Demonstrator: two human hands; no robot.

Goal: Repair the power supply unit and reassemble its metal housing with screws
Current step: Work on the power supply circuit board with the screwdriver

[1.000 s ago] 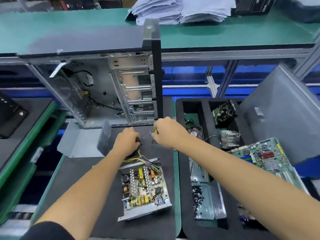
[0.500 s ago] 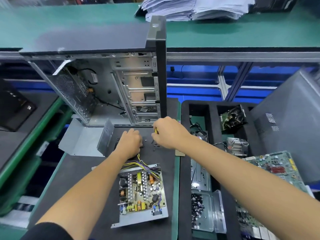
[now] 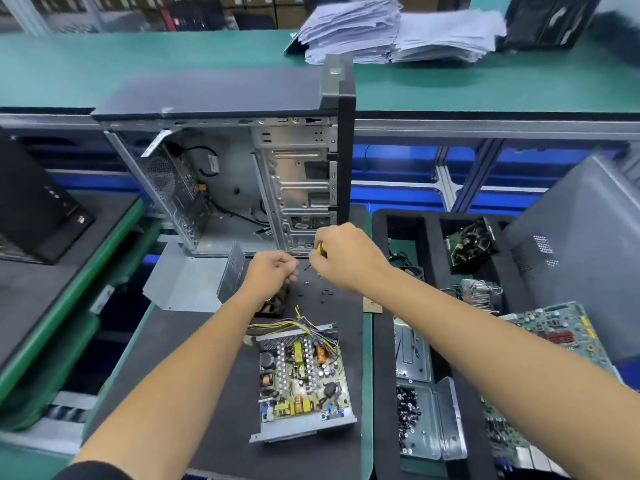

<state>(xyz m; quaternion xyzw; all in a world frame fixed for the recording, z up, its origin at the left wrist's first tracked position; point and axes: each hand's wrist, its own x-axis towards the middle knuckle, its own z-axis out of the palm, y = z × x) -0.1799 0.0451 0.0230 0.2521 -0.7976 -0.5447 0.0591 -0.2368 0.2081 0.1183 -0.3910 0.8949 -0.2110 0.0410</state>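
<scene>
An open computer case (image 3: 242, 188) of bare grey sheet metal stands at the far edge of the bench (image 3: 180, 358), its black top panel level and its drive cage showing punched slots. A second grey panel (image 3: 581, 244) with a perforated patch leans at the right edge. A black foam tray (image 3: 381, 393) along the bench's right side holds a green motherboard (image 3: 554, 327), a finned heatsink (image 3: 481, 292) and a clear plastic box of screws (image 3: 415, 417) with its lid hinged open. A folded metal housing cover (image 3: 194, 282), flat and dull grey, lies just in front of the case near the far left corner of the black mat.

The power supply unit (image 3: 301, 379) sits near the front of the mat, its board exposed in a shallow metal base, crowded with capacitors and copper coils; yellow and purple wires (image 3: 294, 323) fan from its far end. Loose black screws (image 3: 323, 292) dot the mat beyond it.

The left hand (image 3: 273, 275) is curled into a loose fist; whether it holds anything I cannot tell. The right hand (image 3: 346, 258) grips a yellow-handled screwdriver (image 3: 320, 248), mostly hidden by the fingers.
</scene>
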